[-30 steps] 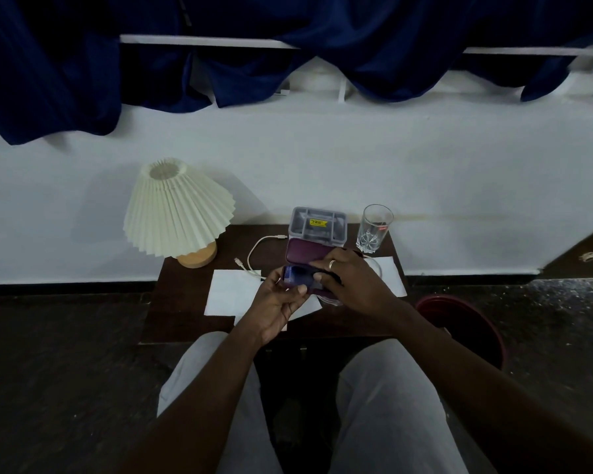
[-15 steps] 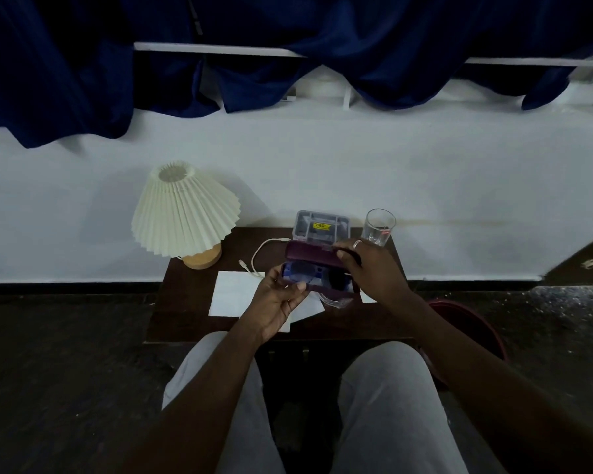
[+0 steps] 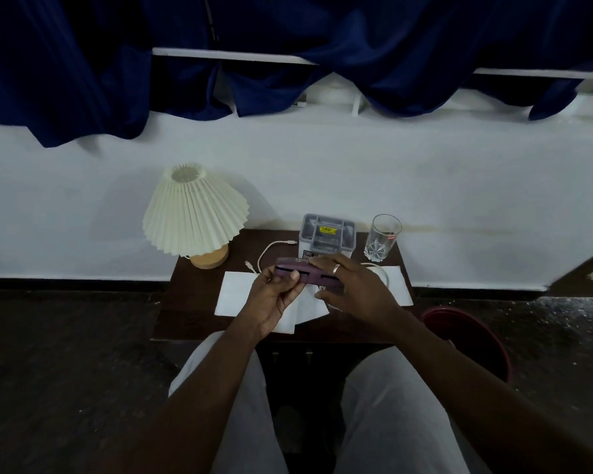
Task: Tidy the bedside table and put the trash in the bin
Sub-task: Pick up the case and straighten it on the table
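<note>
- Both hands are on the purple case (image 3: 307, 271), held just above the middle of the bench (image 3: 189, 302), dead centre of the frame.
- The left hand (image 3: 274, 297) grips the case's left end, thumb pressed on the front edge. The right hand (image 3: 355, 289) is clamped over the lid on the right end, fingers on top and thumb underneath.
- There's only a thin dark slit along the front of the case, so my read is it's being squeezed closed. I can't see what's inside.
- Behind it, toward the wall, there's a grey organiser box (image 3: 327, 234) with a yellow sticker and a drinking glass (image 3: 382, 237) just to its right. The pleated lamp (image 3: 194, 213) is off to the left.
- A white cable (image 3: 267, 250) lies loose between the lamp and the box.
- White paper sheets (image 3: 237, 294) are spread under the hands, with another one (image 3: 399, 285) at the right edge. Those look like the trash to me.
- The red bin (image 3: 466, 331) sits on the floor at lower right of the bench, nothing visible in it from here.
- Next, I'd guess: press the lid fully closed, park the case somewhere neat near the organiser, then free up a hand for the paper. Mind the glass, it's close to the right hand.
</note>
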